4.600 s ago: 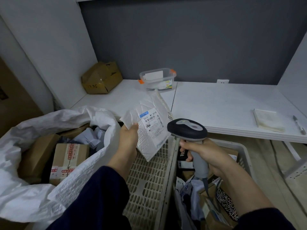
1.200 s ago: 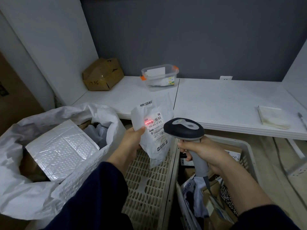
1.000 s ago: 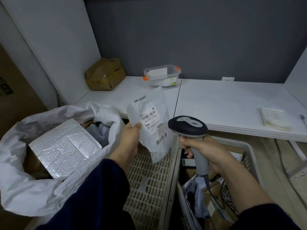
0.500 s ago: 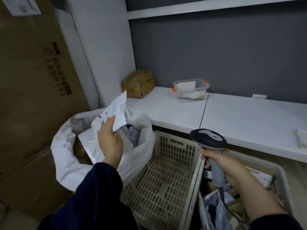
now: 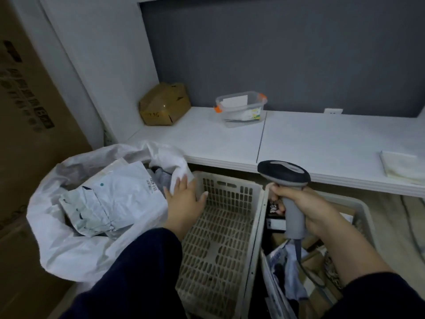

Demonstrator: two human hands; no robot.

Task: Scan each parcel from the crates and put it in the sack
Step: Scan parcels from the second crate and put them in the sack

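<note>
Gone from the left hand (image 5: 184, 203) is the white parcel (image 5: 115, 199) it held half a second ago — that parcel now lies crumpled on top of the load in the sack (image 5: 59, 245), label side partly up. In the head view the left hand hangs empty, its grip apart with fingers spread, over the sack's right rim and the near corner of the left crate (image 5: 220, 231), whose slotted floor is bare. On the other side the right hand (image 5: 305, 210) has its grip clamped round the handle of the scanner (image 5: 285, 178), head up, above the right crate (image 5: 363, 210) where boxes and bags remain. Behind, on the white tabletop (image 5: 322, 143), sit a cardboard box (image 5: 164, 103), a clear tub (image 5: 241, 108) and a folded cloth (image 5: 400, 166).
</note>
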